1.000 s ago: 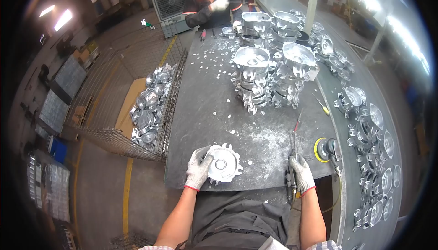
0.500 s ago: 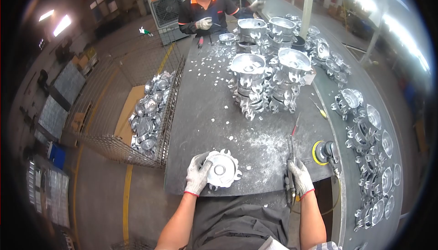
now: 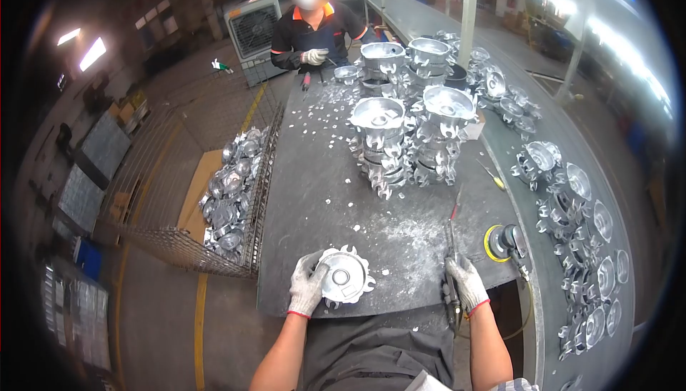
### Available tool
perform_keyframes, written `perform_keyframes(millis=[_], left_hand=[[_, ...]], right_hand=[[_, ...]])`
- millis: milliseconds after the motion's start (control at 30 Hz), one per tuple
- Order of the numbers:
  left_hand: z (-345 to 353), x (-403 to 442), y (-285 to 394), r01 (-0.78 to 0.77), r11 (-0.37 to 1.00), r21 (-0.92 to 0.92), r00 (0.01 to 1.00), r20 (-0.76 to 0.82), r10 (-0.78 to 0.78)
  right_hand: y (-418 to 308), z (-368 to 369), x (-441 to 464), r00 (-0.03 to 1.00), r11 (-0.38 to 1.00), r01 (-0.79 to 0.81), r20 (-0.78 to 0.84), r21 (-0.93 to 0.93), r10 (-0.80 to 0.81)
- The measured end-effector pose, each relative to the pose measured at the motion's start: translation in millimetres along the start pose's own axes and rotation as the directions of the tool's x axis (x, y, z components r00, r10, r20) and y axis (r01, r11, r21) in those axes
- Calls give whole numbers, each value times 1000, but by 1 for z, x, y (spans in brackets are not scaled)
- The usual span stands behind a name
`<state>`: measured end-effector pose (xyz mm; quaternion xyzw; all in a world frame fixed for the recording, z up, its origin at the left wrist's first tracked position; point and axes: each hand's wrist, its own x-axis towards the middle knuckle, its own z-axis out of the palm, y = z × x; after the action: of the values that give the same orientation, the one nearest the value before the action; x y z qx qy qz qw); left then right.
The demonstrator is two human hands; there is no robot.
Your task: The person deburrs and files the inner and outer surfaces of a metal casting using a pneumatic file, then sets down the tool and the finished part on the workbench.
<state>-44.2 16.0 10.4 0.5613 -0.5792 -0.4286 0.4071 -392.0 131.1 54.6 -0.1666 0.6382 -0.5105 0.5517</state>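
Observation:
My gloved left hand [image 3: 306,285] is closed on the left rim of a round cast metal housing [image 3: 347,285], its thumb over the face. The housing has notched lugs around its edge and lies at the table's front edge. My gloved right hand [image 3: 469,285] is closed around a slim dark hand tool [image 3: 450,297] at the right front of the table. A long thin shaft points away from that hand, with a red section farther up. The palm side of the right hand is hidden.
Stacked castings [image 3: 386,152] stand mid-table. A disc sander [image 3: 502,242] and a yellow-handled tool [image 3: 498,182] lie at right. More castings cover the conveyor [image 3: 522,169]. A wire cage [image 3: 171,237] of castings stands left. A co-worker [image 3: 314,34] stands opposite. Metal scraps dot the table [image 3: 307,177].
My view has shifted slightly, so the table appears lower and more to the left. Both my hands keep their holds. The co-worker's outstretched arm has come down behind the stacks.

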Motion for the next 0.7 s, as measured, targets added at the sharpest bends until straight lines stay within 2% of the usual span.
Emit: perform_keyframes(millis=[333,433,700], left_hand=[[1,1,-8,7,999,-35,1000,-8,-8],[2,1,-10,-4,994,-112,1000,-7,3],[1,1,-5,-4,999,-51,1000,-6,4]], right_hand=[[0,1,0,1000,1000,12,0,5,-12],[2,0,2,1000,1000,27,1,-4,-27],[3,0,2,999,999,33,2,11,-33]])
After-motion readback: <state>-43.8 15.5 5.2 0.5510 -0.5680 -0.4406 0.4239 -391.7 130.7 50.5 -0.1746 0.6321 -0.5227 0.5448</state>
